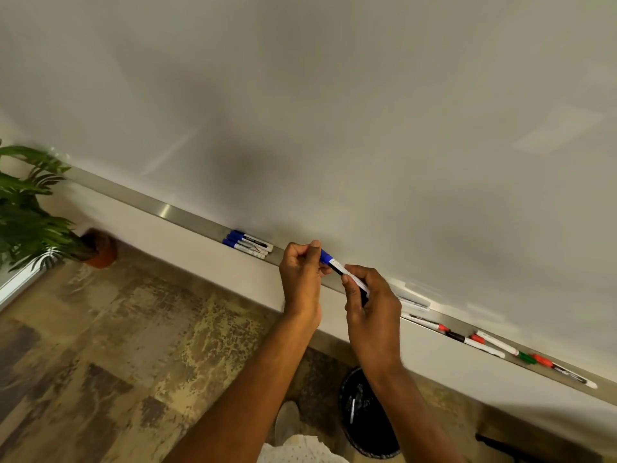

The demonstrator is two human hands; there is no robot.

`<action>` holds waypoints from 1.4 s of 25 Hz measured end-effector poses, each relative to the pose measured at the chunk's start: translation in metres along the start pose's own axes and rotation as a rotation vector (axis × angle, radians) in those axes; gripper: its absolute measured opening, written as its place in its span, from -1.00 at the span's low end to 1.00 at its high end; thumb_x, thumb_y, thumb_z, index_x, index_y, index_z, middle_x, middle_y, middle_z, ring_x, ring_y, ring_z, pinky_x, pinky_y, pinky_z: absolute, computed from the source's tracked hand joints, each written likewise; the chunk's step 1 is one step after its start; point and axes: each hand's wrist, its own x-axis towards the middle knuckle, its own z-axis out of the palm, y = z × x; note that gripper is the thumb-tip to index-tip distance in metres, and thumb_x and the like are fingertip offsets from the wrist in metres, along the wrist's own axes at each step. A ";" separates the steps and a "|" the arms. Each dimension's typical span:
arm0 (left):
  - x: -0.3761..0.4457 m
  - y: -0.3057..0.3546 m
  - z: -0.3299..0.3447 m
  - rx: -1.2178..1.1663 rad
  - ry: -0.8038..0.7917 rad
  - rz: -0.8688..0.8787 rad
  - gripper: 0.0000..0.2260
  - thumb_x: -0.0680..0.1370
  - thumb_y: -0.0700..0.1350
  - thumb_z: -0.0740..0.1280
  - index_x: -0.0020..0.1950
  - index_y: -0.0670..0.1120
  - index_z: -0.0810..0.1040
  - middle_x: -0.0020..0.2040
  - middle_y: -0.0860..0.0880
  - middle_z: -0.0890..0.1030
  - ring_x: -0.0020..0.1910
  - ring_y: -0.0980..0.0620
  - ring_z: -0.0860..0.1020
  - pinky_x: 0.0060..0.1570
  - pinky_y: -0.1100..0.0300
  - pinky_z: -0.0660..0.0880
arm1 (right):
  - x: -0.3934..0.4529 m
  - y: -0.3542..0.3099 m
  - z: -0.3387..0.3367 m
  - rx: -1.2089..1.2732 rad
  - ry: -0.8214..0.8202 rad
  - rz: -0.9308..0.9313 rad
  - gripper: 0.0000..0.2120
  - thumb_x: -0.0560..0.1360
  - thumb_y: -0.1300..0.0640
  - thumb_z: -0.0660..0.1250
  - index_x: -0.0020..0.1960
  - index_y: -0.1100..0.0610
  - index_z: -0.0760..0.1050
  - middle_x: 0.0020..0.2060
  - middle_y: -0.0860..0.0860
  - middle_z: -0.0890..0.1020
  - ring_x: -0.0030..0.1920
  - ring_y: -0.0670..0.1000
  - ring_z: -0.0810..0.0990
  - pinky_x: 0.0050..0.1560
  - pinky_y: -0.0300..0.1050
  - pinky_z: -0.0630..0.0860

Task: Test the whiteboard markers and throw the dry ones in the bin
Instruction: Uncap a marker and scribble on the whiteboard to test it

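Fingers of my left hand (300, 272) pinch the blue cap (324, 256) while my right hand (370, 302) grips the whiteboard marker (347, 275) barrel above the tray (187, 217), probably to uncap it for testing.

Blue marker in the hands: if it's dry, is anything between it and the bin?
Nothing visible. The blue marker is held over the tray; the bin stands open on the floor below the right hand.
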 end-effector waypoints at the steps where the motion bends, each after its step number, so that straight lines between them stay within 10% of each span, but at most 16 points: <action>1: 0.004 -0.001 -0.004 -0.001 0.002 -0.004 -0.91 0.64 -0.16 0.34 -0.02 -0.16 0.51 -0.18 -0.12 0.63 -0.23 0.00 0.61 -0.05 0.01 0.63 | 0.000 0.001 0.006 0.018 -0.005 0.025 -0.81 0.65 0.05 0.33 0.24 -0.02 0.61 -0.11 -0.13 0.64 -0.17 -0.06 0.60 -0.20 -0.20 0.54; 9: 0.044 -0.014 -0.050 0.070 0.038 -0.009 -0.93 0.64 -0.16 0.34 0.02 -0.16 0.53 -0.18 -0.06 0.65 -0.28 0.09 0.62 -0.12 0.12 0.64 | 0.003 0.004 0.057 0.079 -0.108 0.167 -0.87 0.66 0.07 0.32 0.18 -0.05 0.57 -0.21 -0.05 0.64 -0.31 -0.03 0.57 -0.33 -0.35 0.46; 25: 0.173 -0.071 -0.148 0.102 0.247 -0.242 -0.82 0.56 -0.24 0.43 0.11 -0.13 0.50 0.02 -0.24 0.65 -0.20 -0.06 0.66 -0.14 0.10 0.67 | 0.068 0.087 0.186 -0.306 -0.531 0.204 -0.77 0.63 0.22 0.35 0.26 0.06 0.53 0.19 -0.01 0.52 0.03 -0.15 0.50 -0.11 -0.53 0.40; 35: 0.263 -0.078 -0.179 0.548 0.283 0.006 -0.87 0.58 -0.21 0.39 0.12 -0.13 0.56 0.12 -0.16 0.61 0.01 -0.05 0.56 0.02 0.07 0.55 | 0.127 0.112 0.263 -0.492 -0.560 -0.018 -0.71 0.64 0.24 0.34 0.34 0.09 0.54 0.19 0.03 0.58 0.23 0.00 0.47 0.09 -0.20 0.48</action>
